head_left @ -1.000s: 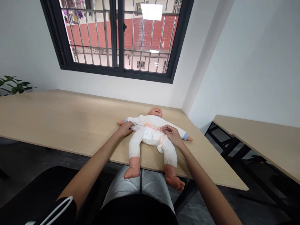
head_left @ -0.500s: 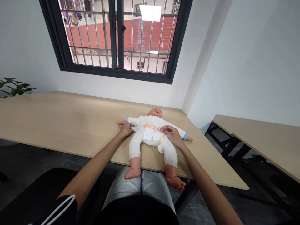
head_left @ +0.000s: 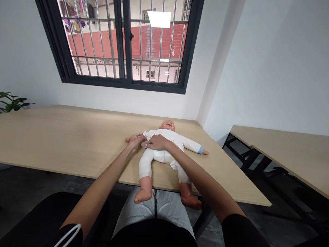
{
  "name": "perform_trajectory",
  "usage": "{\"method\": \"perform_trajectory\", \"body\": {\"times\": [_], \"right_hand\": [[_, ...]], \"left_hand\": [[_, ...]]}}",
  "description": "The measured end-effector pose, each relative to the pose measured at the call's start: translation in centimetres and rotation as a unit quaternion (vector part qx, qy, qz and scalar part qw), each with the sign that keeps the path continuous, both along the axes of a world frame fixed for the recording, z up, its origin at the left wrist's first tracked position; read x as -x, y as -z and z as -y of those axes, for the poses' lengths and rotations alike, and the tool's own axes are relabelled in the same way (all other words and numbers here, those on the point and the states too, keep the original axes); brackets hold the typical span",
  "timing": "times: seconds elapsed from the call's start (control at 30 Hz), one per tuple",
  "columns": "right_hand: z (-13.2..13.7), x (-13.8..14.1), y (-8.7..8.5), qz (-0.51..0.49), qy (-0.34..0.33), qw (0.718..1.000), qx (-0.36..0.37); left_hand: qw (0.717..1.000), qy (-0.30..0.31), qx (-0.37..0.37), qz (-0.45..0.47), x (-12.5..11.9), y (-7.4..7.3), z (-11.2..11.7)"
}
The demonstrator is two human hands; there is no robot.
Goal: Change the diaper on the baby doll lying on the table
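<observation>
A baby doll (head_left: pixel 168 137) in a white romper and a diaper lies on its back on the wooden table (head_left: pixel 77 137), its feet hanging past the near edge. My left hand (head_left: pixel 135 140) rests at the doll's left side, fingers pinched on the diaper's edge. My right hand (head_left: pixel 157 142) lies across the doll's belly, fingers curled onto the same white edge of the diaper (head_left: pixel 164 156). Both hands nearly touch each other.
A barred window (head_left: pixel 123 41) fills the wall behind the table. A green plant (head_left: pixel 11 103) stands at the far left. A second wooden table (head_left: pixel 282 154) on black legs stands to the right, with a gap between the two.
My right hand has crossed from the doll's right hip over the belly to the left side, beside my left hand. The view has shifted slightly downward.
</observation>
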State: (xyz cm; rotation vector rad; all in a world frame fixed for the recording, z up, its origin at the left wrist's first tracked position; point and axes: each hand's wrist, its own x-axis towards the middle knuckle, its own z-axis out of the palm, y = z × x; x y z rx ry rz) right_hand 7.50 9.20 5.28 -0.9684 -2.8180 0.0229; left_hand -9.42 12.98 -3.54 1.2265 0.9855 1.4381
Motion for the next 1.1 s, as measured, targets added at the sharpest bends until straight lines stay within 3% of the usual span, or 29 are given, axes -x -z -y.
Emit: {"method": "perform_trajectory", "body": {"times": [0.33, 0.5, 0.67, 0.8, 0.97, 1.1], "right_hand": [[-0.7, 0.8, 1.9, -0.054, -0.033, 0.998, 0.018], [-2.7, 0.2, 3.0, -0.186, 0.021, 0.982, 0.000], [-4.1, 0.7, 3.9, -0.236, 0.050, 0.970, 0.013], [-4.0, 0.7, 3.9, -0.234, 0.040, 0.971, 0.021], [-3.0, 0.3, 3.6, -0.176, -0.019, 0.983, 0.037], [-2.7, 0.3, 3.4, -0.152, -0.005, 0.988, 0.022]], "left_hand": [[0.999, 0.009, 0.022, 0.032, -0.8, -0.7, 0.8], [0.998, -0.005, 0.033, 0.044, -0.7, -0.7, 0.6], [0.998, 0.009, 0.041, 0.045, -0.8, -0.6, 0.6], [0.998, 0.012, 0.043, 0.047, -0.6, -0.6, 0.7], [0.997, -0.015, 0.043, 0.056, -0.3, -0.5, 1.0], [0.997, -0.030, 0.042, 0.055, -0.3, -0.7, 1.2]]}}
